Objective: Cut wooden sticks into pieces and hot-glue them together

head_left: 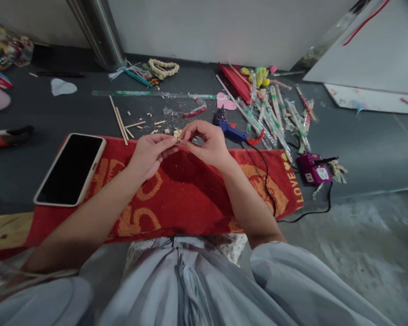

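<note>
I see the small pale piece (178, 139) between my left hand (148, 155) and right hand (208, 144), thumb and fingers of each pinched on it, neither nearer. I can't tell its long axis; wood bits (166, 131) lie just beyond the fingers.

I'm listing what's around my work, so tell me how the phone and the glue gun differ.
The phone is a flat slab with a dark screen and pale case; the glue gun is blue, with a handle and nozzle. The phone lies at the left end of the red towel; the glue gun lies beyond its far edge. The glue gun has a black cord; none shows on the phone. Both lie unheld.
</note>
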`<state>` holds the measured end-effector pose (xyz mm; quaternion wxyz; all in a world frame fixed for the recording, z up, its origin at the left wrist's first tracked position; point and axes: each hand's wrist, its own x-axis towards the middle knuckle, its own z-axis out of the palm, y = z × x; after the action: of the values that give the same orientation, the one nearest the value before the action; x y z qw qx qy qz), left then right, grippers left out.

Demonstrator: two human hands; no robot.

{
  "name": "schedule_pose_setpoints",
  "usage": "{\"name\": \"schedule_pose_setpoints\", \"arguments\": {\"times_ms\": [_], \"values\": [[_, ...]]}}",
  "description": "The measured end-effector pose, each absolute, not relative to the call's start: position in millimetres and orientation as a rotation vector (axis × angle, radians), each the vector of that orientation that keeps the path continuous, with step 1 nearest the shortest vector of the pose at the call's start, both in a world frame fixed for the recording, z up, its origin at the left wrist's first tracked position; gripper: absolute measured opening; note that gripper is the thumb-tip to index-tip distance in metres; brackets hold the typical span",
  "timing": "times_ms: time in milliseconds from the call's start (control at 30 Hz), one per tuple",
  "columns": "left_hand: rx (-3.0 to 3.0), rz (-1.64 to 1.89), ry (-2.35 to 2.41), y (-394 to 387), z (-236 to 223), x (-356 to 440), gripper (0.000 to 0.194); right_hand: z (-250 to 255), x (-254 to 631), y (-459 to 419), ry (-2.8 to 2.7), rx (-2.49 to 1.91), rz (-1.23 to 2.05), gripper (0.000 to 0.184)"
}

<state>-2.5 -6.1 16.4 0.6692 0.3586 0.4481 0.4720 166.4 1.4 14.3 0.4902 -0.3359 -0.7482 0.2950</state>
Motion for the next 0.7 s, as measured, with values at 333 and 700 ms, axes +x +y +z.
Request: {"name": "schedule_pose_setpoints", "arguments": {"times_ms": [333,700], "values": [[0.831,1.059,1.006,-6.4,16.4,-2.4,0.013,14.8,166.7,1.8,-1.863,-0.813,0.561,0.01],[0.81,1.054,1.043,-5.9,16.9,-3.1,0.015,13.8,171.1,4.7,-1.905,-0.852,0.451,0.005]]}}
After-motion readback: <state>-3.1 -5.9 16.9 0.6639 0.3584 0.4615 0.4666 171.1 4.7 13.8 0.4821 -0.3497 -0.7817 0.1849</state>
